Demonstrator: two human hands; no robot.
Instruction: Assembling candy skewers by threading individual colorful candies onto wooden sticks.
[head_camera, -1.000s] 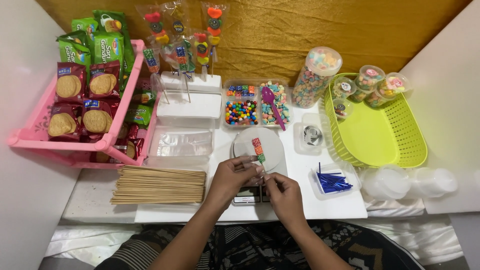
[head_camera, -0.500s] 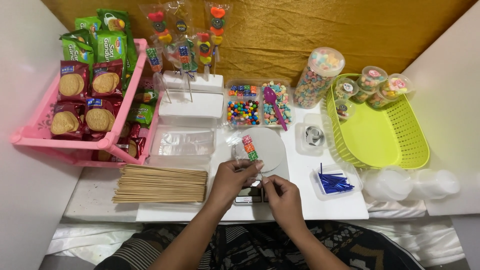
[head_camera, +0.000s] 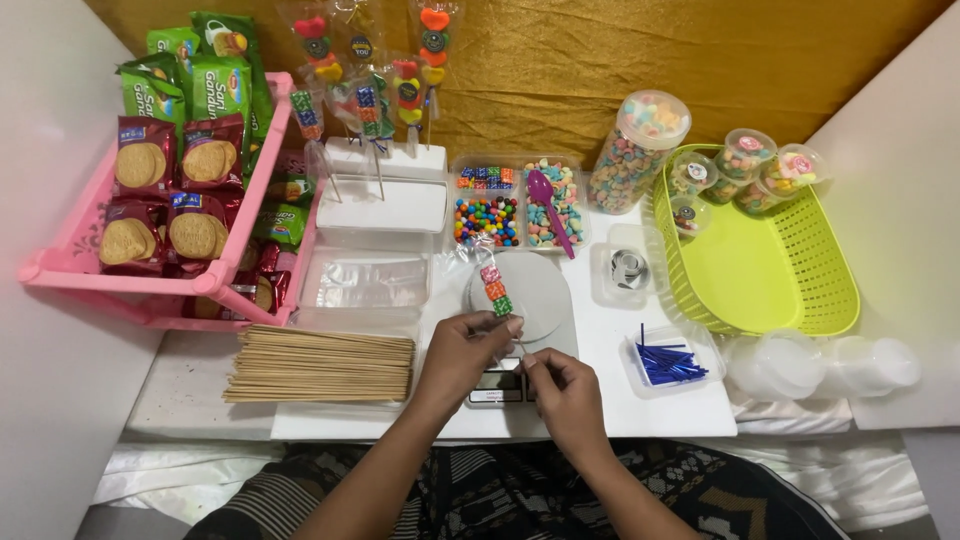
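Since a second ago the candy skewer (head_camera: 494, 286) has tipped toward the left and now leans over the round scale plate (head_camera: 530, 290), while both hands have stayed at the worktop's near edge. The white worktop (head_camera: 190, 385) sits in a corner of plain white walls, with a mustard-yellow cloth (head_camera: 620, 50) hung behind it.

From the left: one pink rack (head_camera: 60, 265) showing four red biscuit packs and three green ones, one stack of bare wooden sticks (head_camera: 320, 365), one white foam stand (head_camera: 385, 190) with about five wrapped skewers upright in it, then one divided clear tray (head_camera: 515, 195) of candies with one purple spoon (head_camera: 548, 205).

The left hand (head_camera: 462, 350) pinches the skewer's wrapped lower end between thumb and fingers; the right hand (head_camera: 562, 390), just beside it, has its fingers pressed on the stick's bottom.

Further right stand one tall candy jar (head_camera: 640, 150), one dish of blue twist ties (head_camera: 668, 362), and one lime basket (head_camera: 790, 280) with four small lidded cups at its far edge.
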